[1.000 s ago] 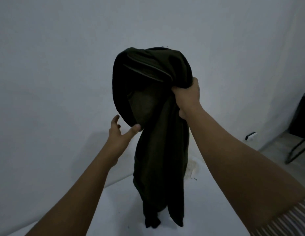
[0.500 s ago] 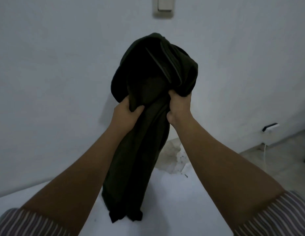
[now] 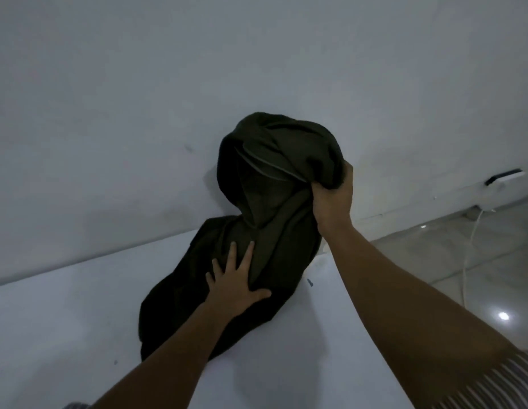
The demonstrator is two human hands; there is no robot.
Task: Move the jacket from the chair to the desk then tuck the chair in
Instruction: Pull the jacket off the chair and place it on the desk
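The white bench (image 3: 65,329) fills the lower left of the frame, up against a pale wall (image 3: 138,113). Across its middle lies the dark jacket (image 3: 198,290), lower half draped flat on the surface, upper half bunched and lifted at centre frame. It looks soft and limp, fairly light, folding wherever it isn't supported, so a gathered fistful near the collar seems the best hold. The right hand (image 3: 330,199) is clenched around that bunch. The left hand (image 3: 236,284) lies flat, fingers spread, pressing the cloth down and gripping nothing. The chair isn't in sight.
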